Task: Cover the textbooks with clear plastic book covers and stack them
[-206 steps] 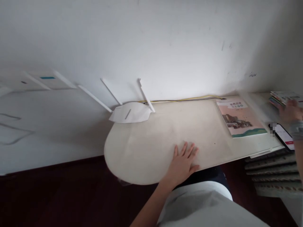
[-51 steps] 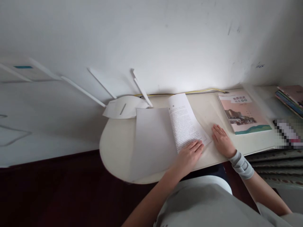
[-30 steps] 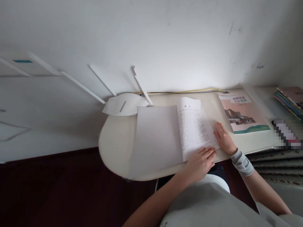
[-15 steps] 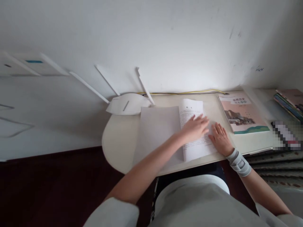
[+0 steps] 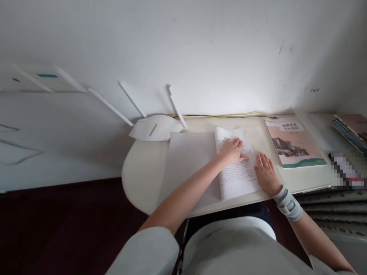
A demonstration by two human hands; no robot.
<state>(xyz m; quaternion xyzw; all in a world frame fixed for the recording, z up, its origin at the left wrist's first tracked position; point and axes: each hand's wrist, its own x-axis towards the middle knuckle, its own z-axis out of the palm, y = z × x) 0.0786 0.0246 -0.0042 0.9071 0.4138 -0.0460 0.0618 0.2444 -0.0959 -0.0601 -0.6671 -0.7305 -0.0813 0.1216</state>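
A book lies open near the front edge of the table, its right page printed with small text and curving up along the fold. On the upper part of that page rests my left hand, fingers spread. My right hand lies flat at the page's right edge, a grey wrist band around its wrist. Left of the fold is a plain greyish sheet or cover with no print showing. Neither hand grips anything.
A white router with upright antennas stands at the back left. A pink-covered textbook lies right of my right hand. Further right are stacked books and a blurred-out object. Yellow and black cables run along the wall.
My left hand has moved slightly left across the printed page and its blur has gone. The right hand stays at the page's edge. The view has shifted a little.
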